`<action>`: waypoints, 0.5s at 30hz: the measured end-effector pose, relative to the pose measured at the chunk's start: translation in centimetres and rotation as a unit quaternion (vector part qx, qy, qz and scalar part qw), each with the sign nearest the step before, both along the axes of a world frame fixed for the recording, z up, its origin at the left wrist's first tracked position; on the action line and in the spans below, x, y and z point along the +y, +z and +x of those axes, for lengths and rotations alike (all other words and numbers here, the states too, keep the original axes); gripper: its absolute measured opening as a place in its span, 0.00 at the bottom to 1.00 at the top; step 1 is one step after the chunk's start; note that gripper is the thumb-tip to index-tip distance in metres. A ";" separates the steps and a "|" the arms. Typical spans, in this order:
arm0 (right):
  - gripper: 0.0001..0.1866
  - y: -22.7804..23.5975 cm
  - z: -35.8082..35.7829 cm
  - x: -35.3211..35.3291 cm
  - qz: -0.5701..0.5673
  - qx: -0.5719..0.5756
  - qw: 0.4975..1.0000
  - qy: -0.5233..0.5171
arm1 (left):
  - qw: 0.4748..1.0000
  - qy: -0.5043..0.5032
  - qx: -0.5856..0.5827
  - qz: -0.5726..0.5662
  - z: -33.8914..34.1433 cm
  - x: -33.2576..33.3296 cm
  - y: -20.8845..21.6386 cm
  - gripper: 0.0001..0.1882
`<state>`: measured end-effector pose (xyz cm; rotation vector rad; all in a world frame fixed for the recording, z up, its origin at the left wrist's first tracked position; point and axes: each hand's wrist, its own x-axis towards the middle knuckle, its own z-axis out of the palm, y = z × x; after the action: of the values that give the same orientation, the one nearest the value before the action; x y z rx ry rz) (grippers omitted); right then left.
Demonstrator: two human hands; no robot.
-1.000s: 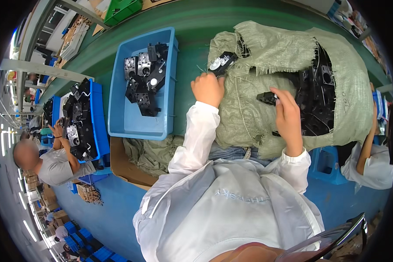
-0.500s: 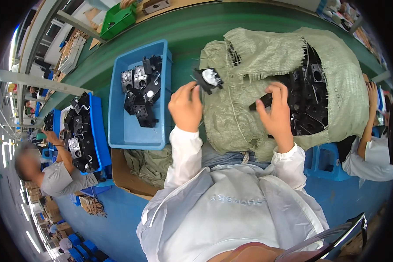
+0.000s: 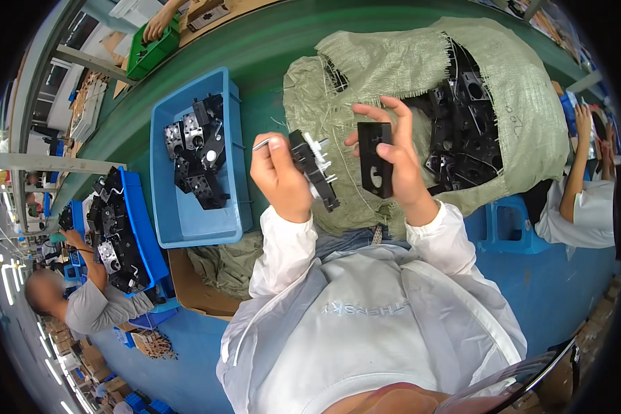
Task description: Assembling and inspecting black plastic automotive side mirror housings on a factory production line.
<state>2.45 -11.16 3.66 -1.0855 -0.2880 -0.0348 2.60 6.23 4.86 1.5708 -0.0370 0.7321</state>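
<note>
My left hand (image 3: 283, 183) grips a black gear mechanism (image 3: 302, 155) with white gears and pins on its right side. A short metal rod (image 3: 261, 144) sticks out leftward by that thumb. My right hand (image 3: 408, 176) holds a flat black rectangular plastic part (image 3: 370, 146) with a cut-out, its thumb on the face and some fingers stretched out behind. The two parts are apart, above the near edge of a pale green woven sack (image 3: 386, 58). Through the torn opening of the sack, several black mechanism parts (image 3: 466, 131) show.
Left of my hands, a light blue tub (image 3: 194, 226) holds several black and metal assemblies (image 3: 203, 148). A cardboard box (image 3: 193, 286) with woven cloth stands below it. Co-workers sit at left and right; a blue stool (image 3: 510, 224) is at right. Another person's hand reaches into a green bin (image 3: 155, 58).
My right hand has brought the black rectangular part leftward from the sack opening and turned it upright. My left hand has tilted the gear mechanism onto its edge. The whole view has shifted slightly.
</note>
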 end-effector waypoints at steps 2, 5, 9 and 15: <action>0.36 0.5 -0.2 0.6 -0.022 -0.011 1.000 -0.010 | 0.999 -0.026 0.016 -0.014 -0.1 -0.5 0.2 0.14; 0.31 0.7 -0.6 1.5 -0.049 -0.034 0.998 -0.019 | 0.997 -0.057 0.031 -0.034 -0.3 -1.3 0.4 0.14; 0.28 0.6 -0.7 2.1 -0.043 -0.054 0.998 -0.017 | 0.996 -0.071 0.040 -0.025 -0.1 -1.7 0.5 0.14; 0.28 0.5 -1.2 2.4 -0.048 -0.054 0.997 -0.012 | 0.994 -0.078 0.059 -0.050 -0.2 -2.1 -0.4 0.13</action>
<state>1.28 -8.76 4.21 -1.1846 -0.3774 -0.1024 2.44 4.13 4.46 1.4950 -0.0346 0.5100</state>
